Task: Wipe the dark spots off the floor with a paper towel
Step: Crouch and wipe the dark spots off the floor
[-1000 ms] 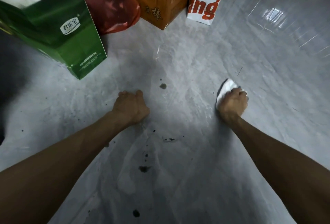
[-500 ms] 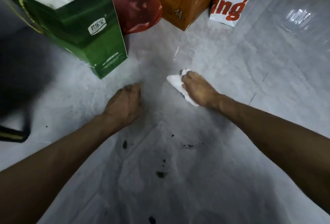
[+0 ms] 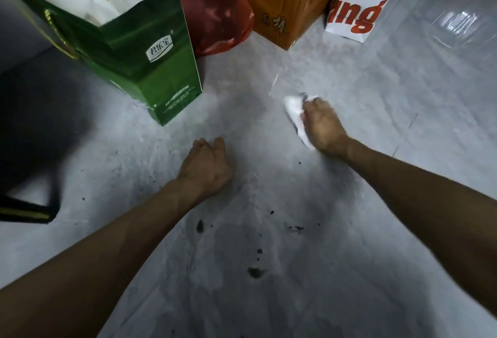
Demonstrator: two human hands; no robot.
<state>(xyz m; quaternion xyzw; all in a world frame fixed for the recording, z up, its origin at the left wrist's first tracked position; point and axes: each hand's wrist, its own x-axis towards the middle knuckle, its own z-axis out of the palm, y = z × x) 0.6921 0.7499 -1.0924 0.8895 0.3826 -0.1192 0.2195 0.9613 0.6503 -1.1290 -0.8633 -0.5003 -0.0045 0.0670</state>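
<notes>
Paper towel (image 3: 292, 107) in right hand (image 3: 321, 126), green bag (image 3: 150, 74) contents unclear

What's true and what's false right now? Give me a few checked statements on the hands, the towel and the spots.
1. The right hand holds the paper towel down against the floor. True.
2. The left hand holds a second towel. False: it holds nothing and rests on the floor with its fingers curled.
3. Every dark spot is wiped off. False: several show between the arms, among them a large spot nearer to the person than the towel.
4. A green bag stands on the floor beyond the left hand. True.
</notes>
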